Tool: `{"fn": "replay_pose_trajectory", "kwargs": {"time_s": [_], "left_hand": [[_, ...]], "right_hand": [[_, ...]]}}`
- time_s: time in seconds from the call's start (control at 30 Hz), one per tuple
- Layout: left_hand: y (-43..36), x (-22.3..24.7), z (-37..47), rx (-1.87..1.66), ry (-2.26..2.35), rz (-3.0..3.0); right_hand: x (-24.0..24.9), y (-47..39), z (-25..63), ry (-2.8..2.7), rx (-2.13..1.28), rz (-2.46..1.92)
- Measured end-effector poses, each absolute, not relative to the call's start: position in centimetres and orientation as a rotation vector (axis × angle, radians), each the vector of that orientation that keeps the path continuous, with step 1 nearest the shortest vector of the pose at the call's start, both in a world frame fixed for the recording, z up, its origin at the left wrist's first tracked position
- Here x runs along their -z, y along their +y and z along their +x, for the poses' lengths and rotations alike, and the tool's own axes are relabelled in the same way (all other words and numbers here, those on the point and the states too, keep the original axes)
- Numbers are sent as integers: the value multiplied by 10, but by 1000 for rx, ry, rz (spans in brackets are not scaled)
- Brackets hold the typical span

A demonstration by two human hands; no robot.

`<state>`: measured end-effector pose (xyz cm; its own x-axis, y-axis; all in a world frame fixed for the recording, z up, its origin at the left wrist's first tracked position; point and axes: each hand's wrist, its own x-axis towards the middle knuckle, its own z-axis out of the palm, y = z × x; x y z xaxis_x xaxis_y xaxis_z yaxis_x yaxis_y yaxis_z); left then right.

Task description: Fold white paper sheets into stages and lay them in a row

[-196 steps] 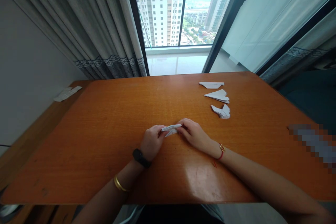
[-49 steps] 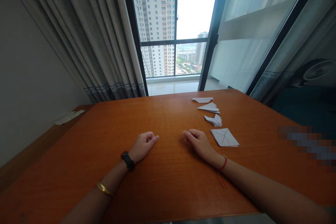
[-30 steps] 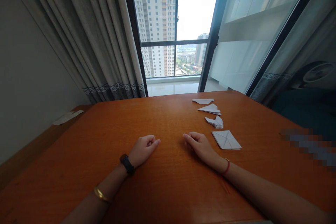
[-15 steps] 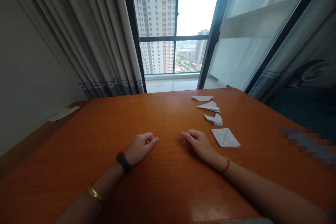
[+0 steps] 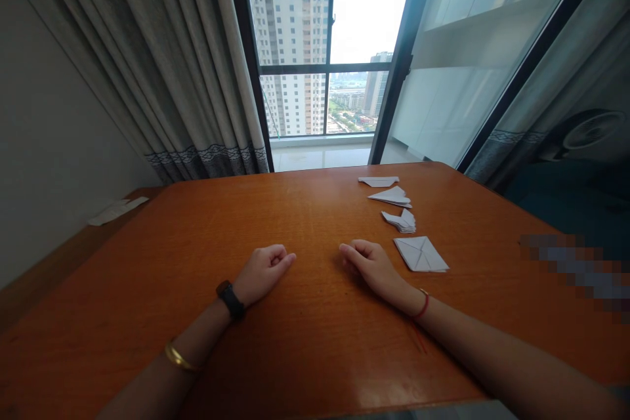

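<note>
Bare left hand (image 5: pixel 262 275) and right hand (image 5: pixel 373 268) loosely fisted, rested on orange-brown wooden table (image 5: pixel 256 210). Flat white folded-paper square (image 5: pixel 422 254) laid just beside right hand, at 2–3 o'clock.

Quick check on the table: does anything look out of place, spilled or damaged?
Nothing looks spilled or damaged. The four folded papers lie in a loose column on the table, near the right hand. The one oddity is a pixelated patch at the right, masking whatever is there.

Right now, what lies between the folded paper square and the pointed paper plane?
In the head view, a small, layered folded paper lies there.
</note>
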<state>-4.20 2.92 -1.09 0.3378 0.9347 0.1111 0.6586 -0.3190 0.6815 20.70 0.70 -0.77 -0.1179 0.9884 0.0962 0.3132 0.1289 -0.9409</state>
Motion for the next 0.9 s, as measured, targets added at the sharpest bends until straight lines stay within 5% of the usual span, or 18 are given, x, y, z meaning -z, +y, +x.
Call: {"fn": "replay_pose_trajectory", "kwargs": {"time_s": [0.9], "left_hand": [[27, 7, -40, -638, 1411, 2096]], "right_hand": [[10, 8, 209, -1591, -1022, -1305]]}}
